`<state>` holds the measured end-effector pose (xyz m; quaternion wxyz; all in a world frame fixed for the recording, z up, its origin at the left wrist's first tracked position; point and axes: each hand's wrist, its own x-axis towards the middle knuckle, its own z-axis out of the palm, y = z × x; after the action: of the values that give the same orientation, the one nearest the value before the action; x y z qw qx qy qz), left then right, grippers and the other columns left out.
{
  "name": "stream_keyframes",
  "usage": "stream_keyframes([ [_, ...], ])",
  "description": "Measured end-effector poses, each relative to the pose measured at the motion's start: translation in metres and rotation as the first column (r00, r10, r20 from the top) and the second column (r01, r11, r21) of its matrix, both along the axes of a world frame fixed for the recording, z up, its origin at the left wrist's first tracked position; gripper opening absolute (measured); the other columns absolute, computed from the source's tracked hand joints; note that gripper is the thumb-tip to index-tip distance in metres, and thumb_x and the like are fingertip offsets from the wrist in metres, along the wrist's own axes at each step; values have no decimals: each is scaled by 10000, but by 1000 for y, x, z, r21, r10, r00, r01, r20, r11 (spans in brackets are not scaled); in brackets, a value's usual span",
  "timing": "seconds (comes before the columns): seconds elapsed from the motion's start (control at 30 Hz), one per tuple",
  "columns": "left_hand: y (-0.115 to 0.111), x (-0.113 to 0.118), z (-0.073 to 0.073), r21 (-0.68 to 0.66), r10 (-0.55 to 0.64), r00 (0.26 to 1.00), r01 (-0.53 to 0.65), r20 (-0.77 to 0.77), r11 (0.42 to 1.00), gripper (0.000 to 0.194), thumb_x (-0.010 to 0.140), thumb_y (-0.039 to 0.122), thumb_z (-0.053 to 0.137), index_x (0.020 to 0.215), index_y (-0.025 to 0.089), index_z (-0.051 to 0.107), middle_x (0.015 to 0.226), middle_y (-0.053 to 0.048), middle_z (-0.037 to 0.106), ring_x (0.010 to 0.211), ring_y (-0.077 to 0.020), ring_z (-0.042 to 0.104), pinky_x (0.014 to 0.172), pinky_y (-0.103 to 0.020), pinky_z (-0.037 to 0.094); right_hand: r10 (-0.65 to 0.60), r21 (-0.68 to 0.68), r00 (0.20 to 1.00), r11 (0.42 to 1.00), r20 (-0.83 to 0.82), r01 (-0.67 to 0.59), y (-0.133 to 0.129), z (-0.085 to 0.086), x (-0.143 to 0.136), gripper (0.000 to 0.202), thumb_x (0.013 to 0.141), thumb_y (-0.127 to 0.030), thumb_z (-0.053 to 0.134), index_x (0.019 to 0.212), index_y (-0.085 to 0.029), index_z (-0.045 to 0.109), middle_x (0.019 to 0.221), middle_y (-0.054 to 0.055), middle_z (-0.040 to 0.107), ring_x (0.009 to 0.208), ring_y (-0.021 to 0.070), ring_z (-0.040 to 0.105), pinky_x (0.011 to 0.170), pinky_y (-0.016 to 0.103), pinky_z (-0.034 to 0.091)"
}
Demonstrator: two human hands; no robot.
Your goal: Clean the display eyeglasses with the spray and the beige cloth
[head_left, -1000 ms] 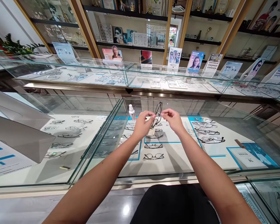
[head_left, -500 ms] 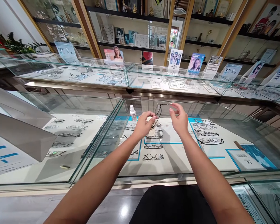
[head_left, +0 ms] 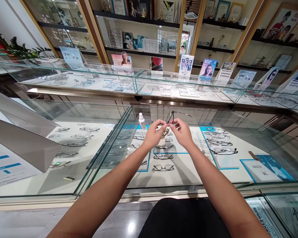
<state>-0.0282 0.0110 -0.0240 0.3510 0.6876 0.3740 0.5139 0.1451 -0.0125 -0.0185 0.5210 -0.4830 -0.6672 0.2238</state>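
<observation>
A pair of thin dark-rimmed eyeglasses is held up above the glass counter, one temple pointing out to the right. My left hand pinches the frame near its middle, fingers closed. Right beside it, my right hand has thumb and fingers closed on the frame too, the fingertips of both hands almost meeting. The lower part of the eyeglasses is partly hidden behind my fingers. Under the hands, more eyeglasses lie in a column inside the case. Just left of my left hand stands a small white bottle.
Glass display cases with metal and glass edges surround the hands. Folded white cards stand at left. Rows of eyeglasses lie to the right, near a blue and white card. A second counter runs behind.
My right hand has moved left and down from the temple's end to the frame and closed on it. The eyeglasses have turned slightly; my left hand keeps its hold.
</observation>
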Motion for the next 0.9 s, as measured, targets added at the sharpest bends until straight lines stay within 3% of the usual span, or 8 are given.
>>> stream_keyframes([
  [0.2,10,-4,-4,-97,-2,986,18,168,995,289,917,506,688,942,219,663,1093,-79,779,1081,-236,688,905,-335,474,-58,-163,966,986,-253,16,13,-4,9,215,849,-455,687,839,-247,631,934,15,713,706,158,610,633,296,436],
  [0.33,15,-8,0,-151,86,949,-41,302,988,335,846,530,752,928,215,671,1142,-83,767,1156,-239,675,980,-347,489,-175,-389,865,921,-471,-26,19,-7,17,287,726,-473,751,806,-229,622,924,32,756,643,139,634,567,265,400],
  [0.47,19,-12,2,-144,124,940,-82,318,986,343,825,529,774,935,211,705,1099,-76,774,1096,-232,686,974,-355,492,-237,-485,830,874,-505,-45,20,-10,19,378,688,-494,793,903,-231,626,1002,60,752,696,162,659,596,276,416],
  [0.53,18,-13,2,-110,133,953,-107,271,988,320,846,518,761,941,214,730,1078,-74,783,1063,-236,694,927,-350,492,-358,-402,839,896,-409,187,16,-8,17,432,700,-485,814,979,-242,591,1058,72,714,773,191,648,673,318,462],
  [0.63,13,-11,3,-22,153,973,-151,170,988,267,896,487,725,944,227,755,1082,-68,796,1068,-244,697,905,-355,470,-485,-11,843,868,-234,496,6,0,12,394,802,-452,776,1066,-252,564,1154,94,658,922,229,603,867,391,487],
  [0.73,6,-8,6,76,144,986,-151,86,986,223,921,454,704,918,239,762,1079,-64,794,1092,-253,687,951,-379,456,-284,188,958,940,-30,285,-5,8,3,264,894,-410,704,1097,-264,620,1154,90,672,1034,266,597,952,426,479],
  [0.8,2,-5,8,126,120,991,-126,56,984,217,920,451,701,895,243,760,1084,-70,784,1105,-261,676,963,-392,460,-117,168,990,981,83,102,-10,9,-4,271,906,-386,701,1152,-283,656,1186,85,693,1121,291,600,993,448,479],
  [0.9,-1,-2,9,159,83,996,-89,40,983,224,911,461,704,886,246,762,1113,-83,764,1130,-269,661,962,-402,474,-21,155,989,988,147,-2,-11,5,-10,319,918,-351,696,1231,-295,675,1291,81,697,1238,305,588,1093,482,446],
])
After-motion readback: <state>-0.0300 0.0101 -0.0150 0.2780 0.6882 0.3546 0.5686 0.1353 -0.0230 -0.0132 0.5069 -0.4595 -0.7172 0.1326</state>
